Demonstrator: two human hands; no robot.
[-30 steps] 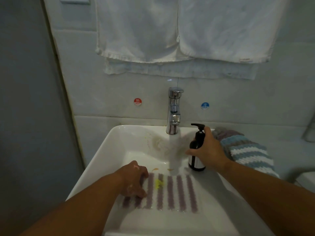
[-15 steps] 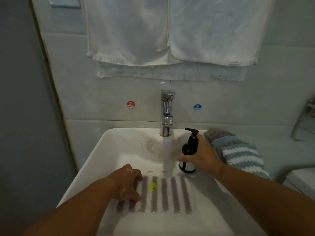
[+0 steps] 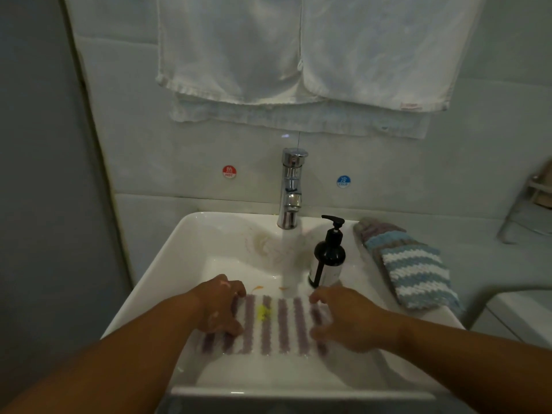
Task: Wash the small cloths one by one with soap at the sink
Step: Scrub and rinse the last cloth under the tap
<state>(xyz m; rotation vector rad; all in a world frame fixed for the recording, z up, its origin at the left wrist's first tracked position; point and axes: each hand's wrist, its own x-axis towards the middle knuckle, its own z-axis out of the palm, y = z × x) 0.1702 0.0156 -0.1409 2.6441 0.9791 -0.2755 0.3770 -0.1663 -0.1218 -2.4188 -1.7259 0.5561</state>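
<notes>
A white sink (image 3: 155, 264) sits below hung towels (image 3: 298, 55) in a dim tiled bathroom. In its basin the striped cloth (image 3: 270, 327) lies flat and wet, just in front of the water running from the tap (image 3: 291, 189), with a yellow dab of soap (image 3: 263, 312) on it. Our left hand (image 3: 219, 304) holds the cloth's left edge with curled fingers. Our right hand (image 3: 346, 318) curls over its right edge, fingers and thumb either side of the last stripe, though blur hides how firm that hold is.

A second ago the right hand was round the soap bottle (image 3: 328, 258). Now the bottle stands alone in the basin beside the stream. We judge that the soaping is finished and that both hands are set to start rubbing. The stack of other cloths (image 3: 412, 273) waits on the sink's right rim.
</notes>
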